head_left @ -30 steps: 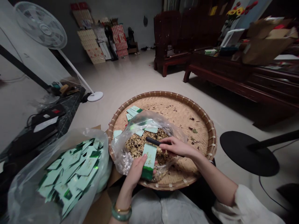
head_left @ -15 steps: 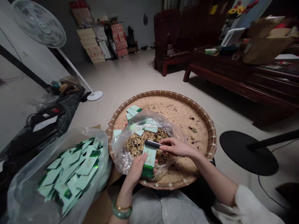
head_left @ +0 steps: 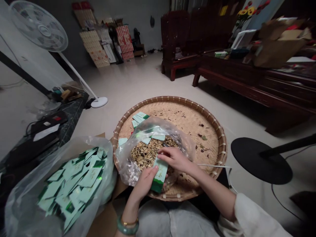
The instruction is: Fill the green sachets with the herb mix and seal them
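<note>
My left hand (head_left: 145, 181) grips a mint-green packet (head_left: 160, 172) with a dark green lower band, thumb on its front. At its top edge, my right hand (head_left: 174, 158) is closed with its fingertips on the packet. Just beyond the right knuckles a dark slim thing (head_left: 166, 144) shows; most of it is hidden, and I cannot tell whether the hand holds it. Beneath both hands lies an open clear plastic bag (head_left: 124, 163) of chopped dry tea-like mix (head_left: 145, 153). Several packets (head_left: 140, 117) lie at the bag's far left.
The bag stands on a round woven bamboo tray (head_left: 223, 144) with loose bits scattered about. On the left is another plastic bag (head_left: 22, 204) full of green packets (head_left: 79, 181). A white cord (head_left: 214, 165) crosses the tray's right rim. A black round base (head_left: 261, 161) stands at right.
The black bar-shaped tool that lay across the packet's top in my right hand has come off it. The right fingers now touch the packet's top. A white cord has appeared at right.
</note>
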A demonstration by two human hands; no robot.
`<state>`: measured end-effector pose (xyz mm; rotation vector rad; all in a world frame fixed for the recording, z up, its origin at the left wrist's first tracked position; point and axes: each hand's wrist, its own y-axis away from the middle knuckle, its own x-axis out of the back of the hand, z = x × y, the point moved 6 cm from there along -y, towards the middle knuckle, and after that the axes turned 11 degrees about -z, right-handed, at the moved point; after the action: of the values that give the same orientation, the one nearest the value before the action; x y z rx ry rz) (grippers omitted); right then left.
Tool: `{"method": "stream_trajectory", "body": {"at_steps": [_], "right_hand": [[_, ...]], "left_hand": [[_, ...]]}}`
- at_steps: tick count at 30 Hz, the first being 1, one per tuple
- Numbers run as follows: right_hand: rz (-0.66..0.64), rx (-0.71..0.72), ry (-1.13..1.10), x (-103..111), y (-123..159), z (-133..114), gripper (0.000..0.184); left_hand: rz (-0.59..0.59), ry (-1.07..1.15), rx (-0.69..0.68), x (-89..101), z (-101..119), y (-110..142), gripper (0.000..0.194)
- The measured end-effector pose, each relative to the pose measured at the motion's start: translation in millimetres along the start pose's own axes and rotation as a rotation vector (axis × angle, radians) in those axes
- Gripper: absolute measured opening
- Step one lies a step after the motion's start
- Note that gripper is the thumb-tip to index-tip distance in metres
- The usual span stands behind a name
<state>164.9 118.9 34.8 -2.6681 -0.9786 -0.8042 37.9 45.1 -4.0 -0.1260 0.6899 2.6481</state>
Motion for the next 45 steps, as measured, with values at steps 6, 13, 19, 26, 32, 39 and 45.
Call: {"method": "stream_trajectory", "body": {"at_steps": [6,13,19,26,32,39,45], "right_hand": [[0.021,0.016,-0.098,-17.9,-12.1,-7.0,0.035],[0.153,-0.166,0.183,15.7,-36.4,27.6,0.028],[0.151,-0.23,0.467,15.3,-71.3,49.2,0.025],[0.156,-0.232,0.517,15.4,-71.0,50.8,0.023],[-0.034,0.055,0.53,16.2,-32.9,1.2,0.014],[0.353,0.33,0.263,21.7,17.3,-39.5,0.03],[0.557,0.333,0.242,3.5,25.5,-35.6,0.035]], "left_hand": [[-0.021,0.047,0.022,-2.2,-2.9,5.1,0.052],[0.687,0.553,-0.794,56.7,44.2,63.0,0.071],[0.542,0.59,-0.845,56.5,51.0,61.1,0.078],[0.383,0.432,-0.633,47.4,30.4,36.9,0.045],[0.603,-0.28,-0.62,44.4,42.0,32.2,0.047],[0.478,-0.356,-0.33,27.6,25.9,14.2,0.018],[0.42,-0.234,-0.246,14.4,16.8,11.9,0.034]]}}
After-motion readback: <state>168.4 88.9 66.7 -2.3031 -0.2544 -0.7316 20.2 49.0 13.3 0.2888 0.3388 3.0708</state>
